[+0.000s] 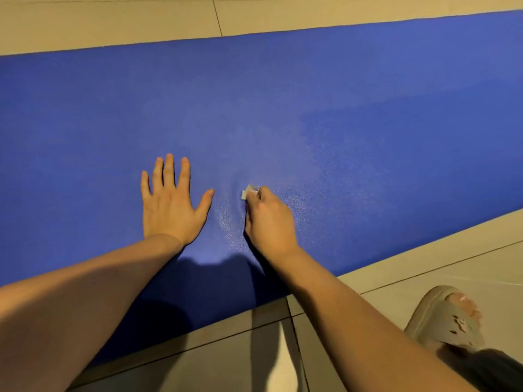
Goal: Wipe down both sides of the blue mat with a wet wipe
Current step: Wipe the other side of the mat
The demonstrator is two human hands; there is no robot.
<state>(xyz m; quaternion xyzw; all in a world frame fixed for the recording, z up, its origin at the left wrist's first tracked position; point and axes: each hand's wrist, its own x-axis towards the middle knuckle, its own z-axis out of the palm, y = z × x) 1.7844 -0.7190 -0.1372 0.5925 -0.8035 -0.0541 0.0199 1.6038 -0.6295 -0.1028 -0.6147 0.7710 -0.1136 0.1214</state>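
Note:
A long blue mat (283,108) lies flat on the tiled floor and runs across the whole view. My left hand (169,202) rests on it palm down, fingers straight and spread. Just to its right, my right hand (267,219) curls its fingers round a small folded wet wipe (249,191) and presses it onto the mat; only the wipe's white tip shows past the fingertips. The mat wrinkles slightly between the two hands. To the right of the wipe the mat's surface looks lighter and shinier.
Beige floor tiles (113,21) lie beyond the mat's far edge and along its near edge (424,264). My foot in a grey-green slipper (450,318) stands on the tiles at the lower right, close to the mat's near edge.

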